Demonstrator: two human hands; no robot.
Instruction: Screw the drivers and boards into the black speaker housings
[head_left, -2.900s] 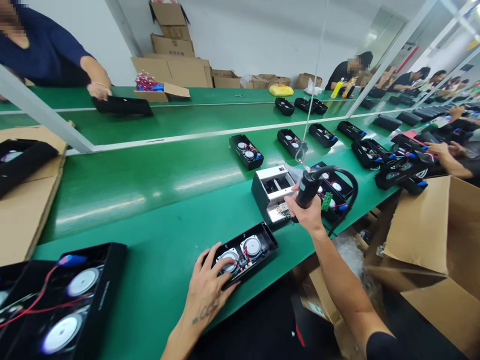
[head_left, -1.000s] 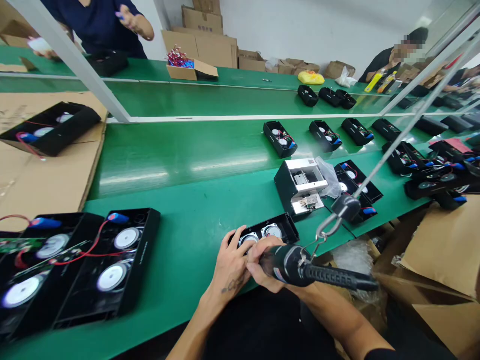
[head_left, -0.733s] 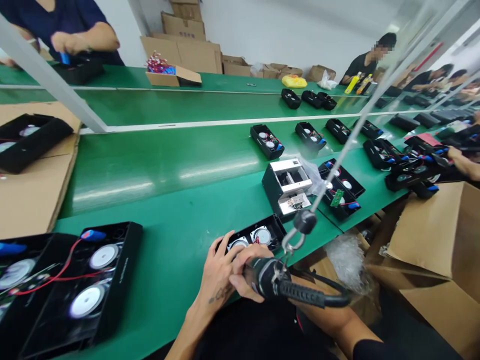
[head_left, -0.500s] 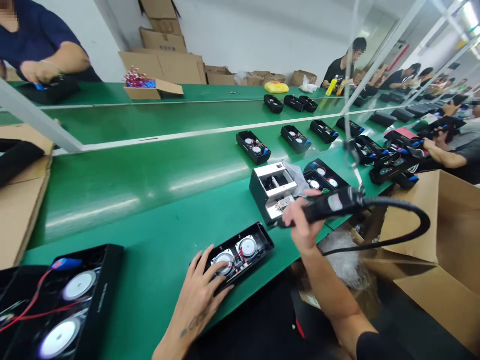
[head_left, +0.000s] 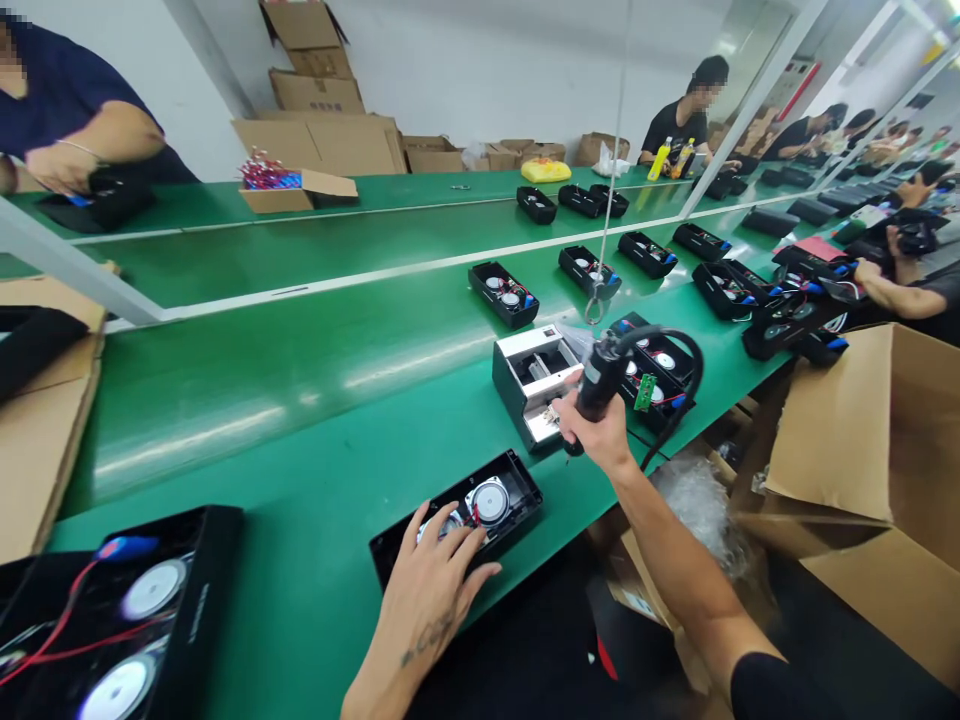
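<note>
In front of me a black speaker housing (head_left: 525, 500) lies open side up, at a slant on the green bench. Inside it is a round silver speaker (head_left: 490, 500) with red wires; a second one is mostly covered by my left hand (head_left: 435, 570). That hand reaches over the housing with its fingers spread and holds nothing. My right hand (head_left: 600, 435) is wrapped around a black electric screwdriver (head_left: 598, 380), tip down, above the bench just right of the housing. Behind the screwdriver stands a black and silver screw feeder (head_left: 529, 385).
Another open housing (head_left: 202, 600) stands at the near left. Beyond the feeder are more housings, one with a green circuit board (head_left: 645, 392). A wire hook (head_left: 594, 308) hangs overhead. Cardboard boxes (head_left: 832, 430) fill the right side. Co-workers sit along the line.
My right hand has swung the screwdriver from nearly level to upright, its tip now down, and the hanging hook is off it. My left hand has shifted right across the housing.
</note>
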